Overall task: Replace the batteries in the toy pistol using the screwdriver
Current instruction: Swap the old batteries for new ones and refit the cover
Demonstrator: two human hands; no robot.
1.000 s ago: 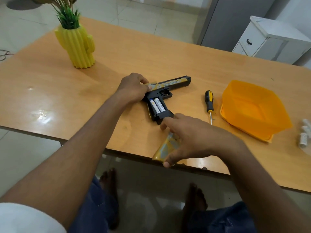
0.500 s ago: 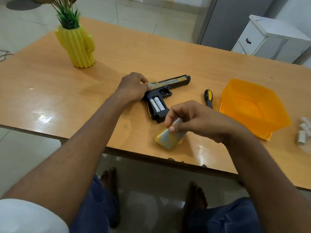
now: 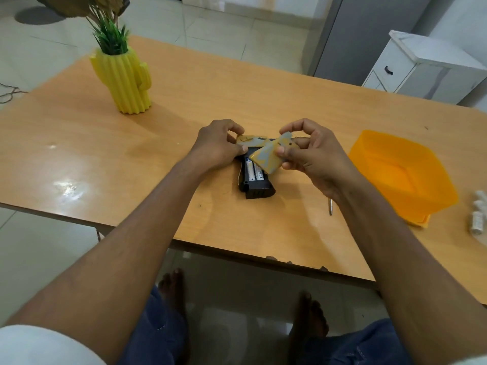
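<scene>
Head view puts the toy pistol [image 3: 254, 180] flat on the wooden table [image 3: 210, 96] in front of you, near the front edge, its black grip pointing toward you. The grip compartment lies open and 2 white batteries [image 3: 253, 172] sit side by side inside it. Your left hand [image 3: 218, 147] rests on the rear of the slide, thumb and fingers closed around the yellow-patterned top, pinning the pistol to the table. Your right hand [image 3: 313, 154] is raised just above the pistol and pinches the yellow-and-grey battery cover [image 3: 268, 156] between thumb and fingertips; the cover is tilted, its lower edge hanging over the open compartment without clearly touching it.

Just right of your right wrist, only the metal tip of the screwdriver [image 3: 330, 208] shows on the table; your forearm hides the handle. Farther right stands an orange plastic bin [image 3: 400, 175], tilted on the tabletop, and at the right edge of the view lie several small white cylinders [image 3: 477, 219], too blurred to identify for sure. At the far left corner of the table stands a yellow cactus-shaped vase [image 3: 126, 80] with green artificial plants.

The tabletop is glossy orange-brown wood with bright reflections and a chipped front edge. Beyond it lie pale floor tiles, a grey panel and a white cabinet [image 3: 427, 67] with a dark drawer handle. Your bare feet and blue jeans show under the table.
</scene>
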